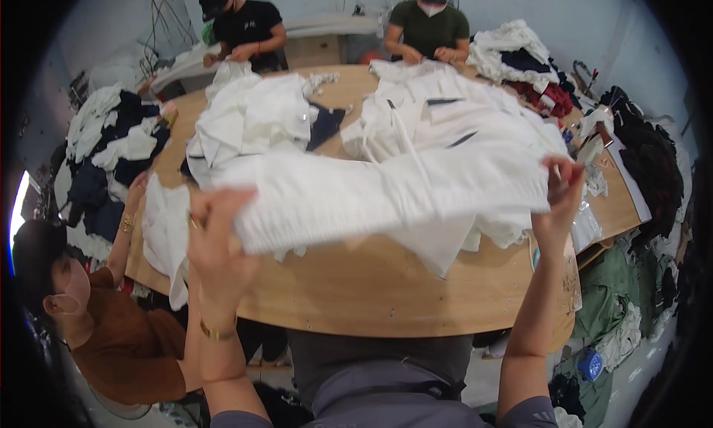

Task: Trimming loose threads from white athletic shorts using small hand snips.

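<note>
A white garment (334,201) with a gathered elastic waistband is stretched out sideways above the table, its band edge toward me. My left hand (221,239) is closed on the band's left end, somewhat blurred by motion. At the right end, my right hand (558,194) pinches the band with bent fingers. A pale drawstring (405,135) runs over the cloth near the middle. Part of the garment hangs down in a point below the band. Behind it, a heap of white garments (475,105) with dark stripes covers the table, partly hidden by the held piece.
The wooden table (356,294) curves around in front of me. Another white pile (256,105) lies farther left. Two people (249,31) handle cloth across the table; a third person (130,331) sits at my left. Clothing heaps (111,153) flank both sides.
</note>
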